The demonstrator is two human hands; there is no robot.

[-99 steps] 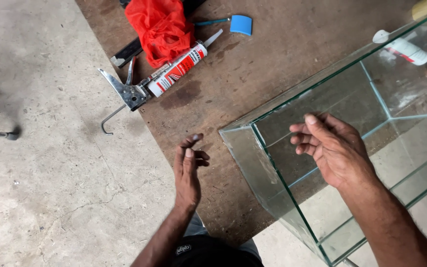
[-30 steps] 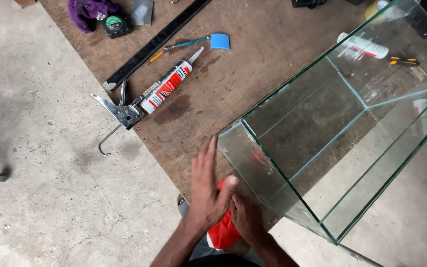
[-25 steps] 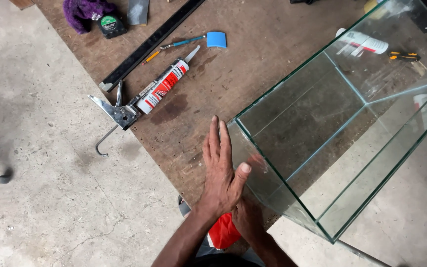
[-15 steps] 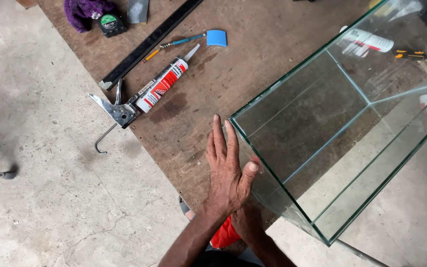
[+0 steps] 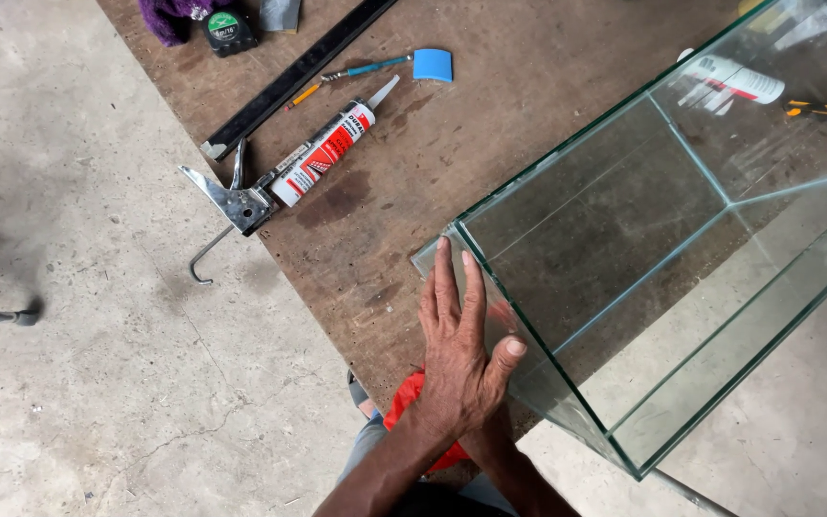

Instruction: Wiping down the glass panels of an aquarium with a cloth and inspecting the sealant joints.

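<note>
Glass tank [image 5: 624, 249] has slid right on the surface [image 5: 490, 134]; left hand [image 5: 457, 359] now presses flat, fingers spread, against its near pane; right hand hidden beneath, state unclear.

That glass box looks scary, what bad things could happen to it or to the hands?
The left hand lies flat against the near end of the glass tank, by its bare top edge; sliding along that edge could cut a finger. The right hand is mostly hidden beneath it. The tank's near corner seems to stick out past the wooden table, so a hard push might tip or slide it off. The caulking gun also overhangs the edge and could be knocked down.
</note>
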